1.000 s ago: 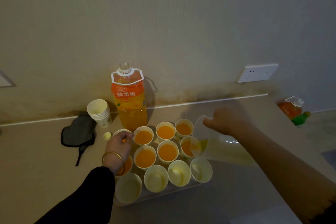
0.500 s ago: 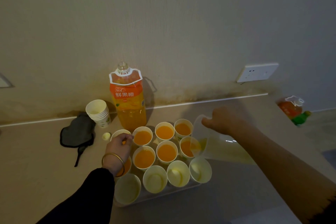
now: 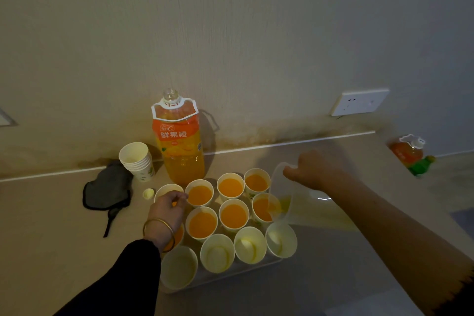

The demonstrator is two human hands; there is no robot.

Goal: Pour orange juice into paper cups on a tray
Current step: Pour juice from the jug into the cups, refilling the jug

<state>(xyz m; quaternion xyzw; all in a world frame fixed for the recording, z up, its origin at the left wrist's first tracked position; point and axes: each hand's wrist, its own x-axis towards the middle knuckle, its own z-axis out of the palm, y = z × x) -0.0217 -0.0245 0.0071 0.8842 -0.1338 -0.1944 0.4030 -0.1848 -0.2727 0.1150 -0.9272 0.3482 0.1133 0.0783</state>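
Observation:
A clear tray [image 3: 230,282] on the counter carries several paper cups in three rows. The back and middle rows hold orange juice; the front row cups [image 3: 217,253] are empty. My right hand [image 3: 311,173] grips a clear plastic pitcher [image 3: 282,187], tipped with its lip over the rightmost middle-row cup [image 3: 261,210]. A little juice lies at the pitcher's lip. My left hand [image 3: 166,210] pinches the rim of the back-left cup [image 3: 166,188] and hides part of the cup below it.
A large opened orange juice bottle [image 3: 180,146] stands behind the tray by the wall. Left of it are a stack of spare cups [image 3: 138,160], the bottle cap [image 3: 148,193] and a dark cloth [image 3: 107,187]. Another juice bottle [image 3: 407,151] stands far right.
Both hands keep their places. The pitcher stays tipped over the same middle-row cup; only the view has shifted a little.

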